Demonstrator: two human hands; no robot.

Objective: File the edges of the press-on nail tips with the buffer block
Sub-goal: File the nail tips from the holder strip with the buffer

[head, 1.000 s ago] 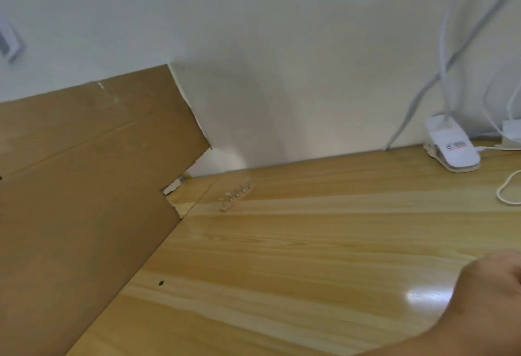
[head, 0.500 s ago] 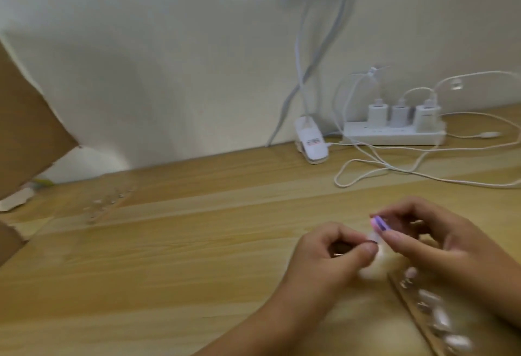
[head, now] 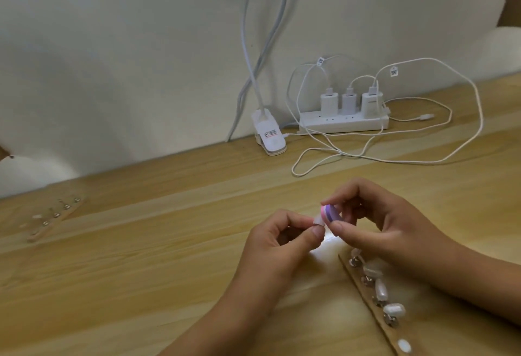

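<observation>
Filing looks barely begun: the left hand pinches one nail tip against the buffer block pinched by the right hand, while several tips on the near-right holder strip seem left to do.

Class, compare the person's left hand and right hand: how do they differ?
The left hand pinches a small pale nail tip; the right hand holds the pink-and-purple buffer block. The left hand sits lower in view than the right hand. Both have curled fingers and meet above the wooden desk.
</observation>
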